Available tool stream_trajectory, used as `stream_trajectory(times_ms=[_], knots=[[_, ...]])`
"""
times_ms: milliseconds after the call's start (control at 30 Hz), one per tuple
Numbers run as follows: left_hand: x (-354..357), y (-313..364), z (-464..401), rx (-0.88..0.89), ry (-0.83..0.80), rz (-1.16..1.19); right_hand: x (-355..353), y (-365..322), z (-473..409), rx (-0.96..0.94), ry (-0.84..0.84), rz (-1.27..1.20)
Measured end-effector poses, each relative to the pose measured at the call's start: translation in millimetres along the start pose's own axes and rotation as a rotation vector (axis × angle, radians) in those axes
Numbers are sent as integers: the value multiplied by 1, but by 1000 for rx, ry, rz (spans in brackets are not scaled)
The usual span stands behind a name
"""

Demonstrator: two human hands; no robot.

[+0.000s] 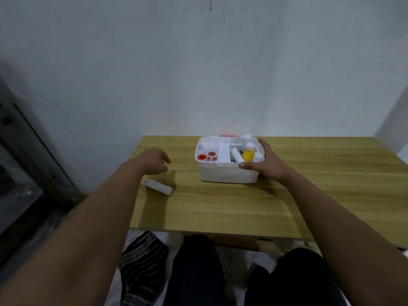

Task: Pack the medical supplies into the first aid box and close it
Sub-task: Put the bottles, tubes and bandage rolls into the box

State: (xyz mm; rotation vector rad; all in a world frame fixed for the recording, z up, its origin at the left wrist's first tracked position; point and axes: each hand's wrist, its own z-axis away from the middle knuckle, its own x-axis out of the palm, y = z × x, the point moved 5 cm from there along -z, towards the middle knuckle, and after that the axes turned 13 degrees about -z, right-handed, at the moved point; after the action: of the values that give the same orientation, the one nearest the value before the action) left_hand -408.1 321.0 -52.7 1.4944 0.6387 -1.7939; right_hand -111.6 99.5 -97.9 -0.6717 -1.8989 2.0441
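A white first aid box [225,174] stands open on the wooden table [242,206], with no lid on top. Inside it I see red-capped round containers [202,157], a white tray divider [223,152], a yellow bottle [248,153] and white bottles. My right hand [263,163] grips the box's right front corner, thumb on the near rim and fingers along the right side. A white roll [158,187] lies on the table to the left of the box. My left hand [154,161] hovers just above and behind the roll, fingers loosely curled, holding nothing.
The table's back edge meets a pale wall. A red part [227,135] shows behind the box. A dark window frame [33,151] runs along the left. My legs and a striped cloth [143,268] are below the table's near edge.
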Motion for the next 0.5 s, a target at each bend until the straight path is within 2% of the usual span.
stream_trajectory(times_ms=[100, 167, 400, 500], knots=[[18, -20, 19, 12, -196, -48, -1, 2, -1, -1, 15, 21], [29, -29, 23, 30, -205, -71, -2, 1, -2, 0, 23, 29], [45, -30, 19, 89, 59, -138, -1, 1, 2, -8, 25, 19], [23, -22, 19, 48, 279, 0, 0, 0, 2, -6, 24, 2]])
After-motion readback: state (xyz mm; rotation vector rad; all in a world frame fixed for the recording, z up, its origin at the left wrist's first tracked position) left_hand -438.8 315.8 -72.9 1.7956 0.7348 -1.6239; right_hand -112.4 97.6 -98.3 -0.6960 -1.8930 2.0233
